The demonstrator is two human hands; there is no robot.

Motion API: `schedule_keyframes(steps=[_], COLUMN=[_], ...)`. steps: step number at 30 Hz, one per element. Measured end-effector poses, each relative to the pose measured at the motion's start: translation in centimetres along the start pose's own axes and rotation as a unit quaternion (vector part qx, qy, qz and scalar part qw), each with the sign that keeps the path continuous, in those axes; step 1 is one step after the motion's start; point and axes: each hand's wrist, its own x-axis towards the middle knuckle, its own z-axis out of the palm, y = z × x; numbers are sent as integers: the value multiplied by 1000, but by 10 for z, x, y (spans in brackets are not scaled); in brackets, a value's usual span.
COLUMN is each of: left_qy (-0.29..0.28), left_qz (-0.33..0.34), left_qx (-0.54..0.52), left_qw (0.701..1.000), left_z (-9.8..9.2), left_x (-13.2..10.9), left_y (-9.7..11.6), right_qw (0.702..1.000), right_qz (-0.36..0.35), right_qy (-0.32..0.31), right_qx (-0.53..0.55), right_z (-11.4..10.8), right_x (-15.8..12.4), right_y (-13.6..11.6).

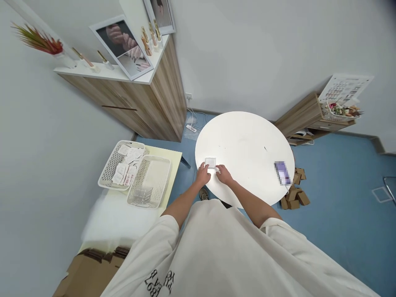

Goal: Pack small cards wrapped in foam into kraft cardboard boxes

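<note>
A small, clear, rectangular plastic box (210, 161) lies near the left edge of the round white table (244, 140). My left hand (203, 175) grips its near left corner with thumb and fingers. At the near right corner, the fingers of my right hand (224, 175) are curled and pinch the box's edge. What the box contains, if anything, is too small to make out.
On the table's right side lies a purple, blurred-out phone-like object (282, 173). Small brown cardboard boxes (293, 196) are heaped on the floor beyond it. To the left, a white basket (107, 175) holds paper slips, and another basket (165, 181) holds clear packets.
</note>
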Motion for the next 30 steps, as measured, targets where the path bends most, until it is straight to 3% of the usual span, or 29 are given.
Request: schedule_keyframes(steps=[9,13,18,23,30], left_qy=[73,98,135,190,264], left_qz=[-16,-27,-54,-113,-208], left_qx=[-29,-52,-70,-69,-89], left_qw=[997,993,987,973,938], left_z=[21,36,51,52,39], left_x=[-65,-114,-189,-262,-359], left_y=[-1,1,-8,-39,-90], right_qw=[996,991,983,966,933], right_qz=[-74,-118,-167,-235,-311], right_qy=[17,9,-30,-76,-149], right_qx=[-45,-56,-71,-82,-98], right_z=[-5,7,37,71,118], right_x=[-54,-86,-124,-156,-187], right_y=[-8,-9,-19,-53,-131])
